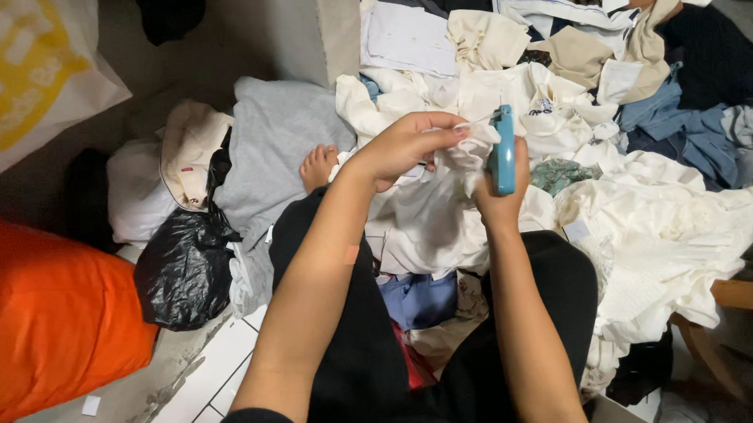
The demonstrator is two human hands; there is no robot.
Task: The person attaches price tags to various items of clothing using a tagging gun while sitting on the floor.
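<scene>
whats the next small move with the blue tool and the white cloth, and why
Probably bring the tip of the blue tool in the right hand in to the spot that the left hand pinches. The left fingers hold a fold of the white cloth up right beside the tool's tip, and a thin thread seems stretched between them, so only a short nudge is left.

The white garment (434, 216) is soft, matt, creased cloth. The teal tool (503, 151) looks like smooth, slightly glossy plastic. At left, the black bag (182, 269) is shiny, crinkled plastic film; the orange sack (40, 323) is matt fabric.
</scene>
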